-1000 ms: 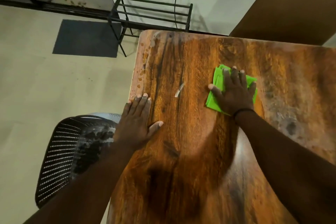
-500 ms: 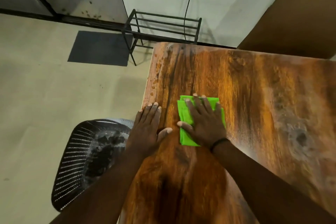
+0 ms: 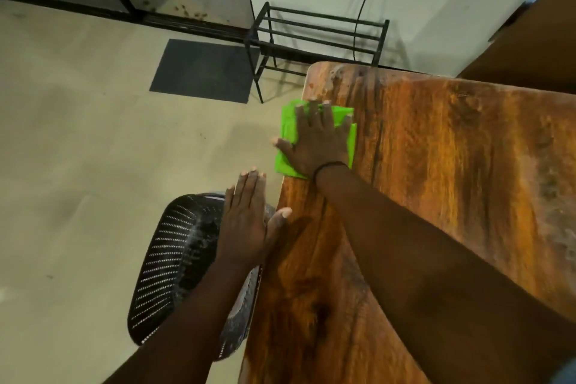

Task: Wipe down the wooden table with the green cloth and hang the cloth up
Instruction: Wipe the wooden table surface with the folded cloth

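The folded green cloth [image 3: 288,134] lies at the left edge of the wooden table [image 3: 452,181], partly hanging past that edge. My right hand [image 3: 318,140] presses flat on the cloth with straight, spread fingers. My left hand [image 3: 247,221] is flat with straight fingers, held just off the table's left edge above the basket; only its thumb tip reaches the wood.
A black perforated basket [image 3: 168,274] stands on the floor beside the table's left edge. A black metal rack [image 3: 314,37] stands against the wall behind the table, with a cable hanging above it. A dark mat [image 3: 202,70] lies on the floor.
My right hand slid the cloth leftward across the table to its left edge. My left hand moved off the tabletop to the left, beyond the edge.
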